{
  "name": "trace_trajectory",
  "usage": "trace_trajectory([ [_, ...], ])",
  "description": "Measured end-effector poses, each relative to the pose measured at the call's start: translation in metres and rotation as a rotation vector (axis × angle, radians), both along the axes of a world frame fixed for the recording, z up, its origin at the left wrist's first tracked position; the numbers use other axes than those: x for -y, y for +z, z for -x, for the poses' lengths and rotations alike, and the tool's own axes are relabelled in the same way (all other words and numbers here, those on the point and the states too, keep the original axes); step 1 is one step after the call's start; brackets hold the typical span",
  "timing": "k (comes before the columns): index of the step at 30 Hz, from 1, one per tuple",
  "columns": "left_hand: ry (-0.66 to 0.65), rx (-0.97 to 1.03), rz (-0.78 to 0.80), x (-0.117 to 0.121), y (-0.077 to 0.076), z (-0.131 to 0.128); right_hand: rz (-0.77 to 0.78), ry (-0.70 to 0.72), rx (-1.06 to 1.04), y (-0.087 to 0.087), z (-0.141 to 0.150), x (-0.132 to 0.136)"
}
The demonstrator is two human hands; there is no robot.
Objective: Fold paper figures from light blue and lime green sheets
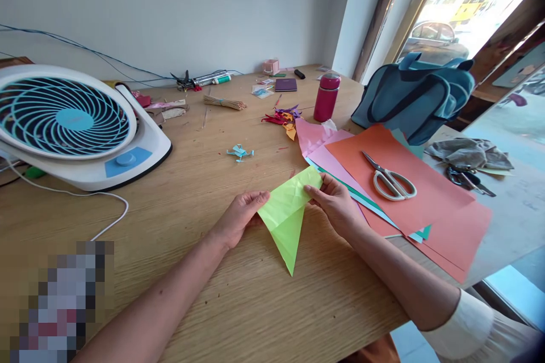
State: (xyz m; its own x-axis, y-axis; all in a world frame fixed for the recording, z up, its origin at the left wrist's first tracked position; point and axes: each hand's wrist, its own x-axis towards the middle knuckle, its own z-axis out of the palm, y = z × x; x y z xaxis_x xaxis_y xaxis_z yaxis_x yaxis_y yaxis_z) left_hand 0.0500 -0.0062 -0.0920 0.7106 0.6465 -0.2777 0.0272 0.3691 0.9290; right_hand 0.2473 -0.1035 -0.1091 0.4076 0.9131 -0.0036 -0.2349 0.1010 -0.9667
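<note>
A creased, folded sheet of yellow-green paper [286, 212] is held up between both hands, over the front middle of the table, its pointed end hanging toward me. My left hand [243, 216] pinches its left corner between thumb and fingers. At the upper right corner, my right hand [334, 198] grips the paper with the thumb on top. Beyond the hands lies a small light-blue folded paper figure [240, 152]. Right of my right hand, white-handled scissors [394, 181] rest on a stack of coloured paper sheets [451, 210].
A white fan [140, 153] with blue blades stands at the left, its cord on the table [179, 181]. Paper scraps [283, 117], a magenta bottle [327, 97] and a bundle of sticks [225, 103] lie farther back. A blue bag [409, 96] and grey cloth [468, 153] are at the right.
</note>
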Motion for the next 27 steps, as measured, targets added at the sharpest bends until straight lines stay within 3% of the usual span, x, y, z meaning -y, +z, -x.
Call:
trace_trajectory([
  [5,0.044,-0.041,-0.221,0.002,-0.007,-0.003,-0.016,-0.010,0.008,0.003,-0.001,0.001],
  [8,-0.027,-0.072,-0.254,0.000,-0.008,-0.003,-0.002,-0.016,0.061,0.005,-0.005,0.002],
  [13,-0.137,-0.122,-0.361,-0.002,-0.007,0.000,0.152,0.077,0.044,0.005,-0.009,0.001],
  [20,-0.349,-0.200,-0.439,0.003,-0.003,0.000,0.182,0.217,0.038,0.009,0.004,0.005],
  [27,-0.353,-0.256,-0.582,0.012,0.000,-0.004,0.199,0.272,0.140,0.009,0.010,0.007],
])
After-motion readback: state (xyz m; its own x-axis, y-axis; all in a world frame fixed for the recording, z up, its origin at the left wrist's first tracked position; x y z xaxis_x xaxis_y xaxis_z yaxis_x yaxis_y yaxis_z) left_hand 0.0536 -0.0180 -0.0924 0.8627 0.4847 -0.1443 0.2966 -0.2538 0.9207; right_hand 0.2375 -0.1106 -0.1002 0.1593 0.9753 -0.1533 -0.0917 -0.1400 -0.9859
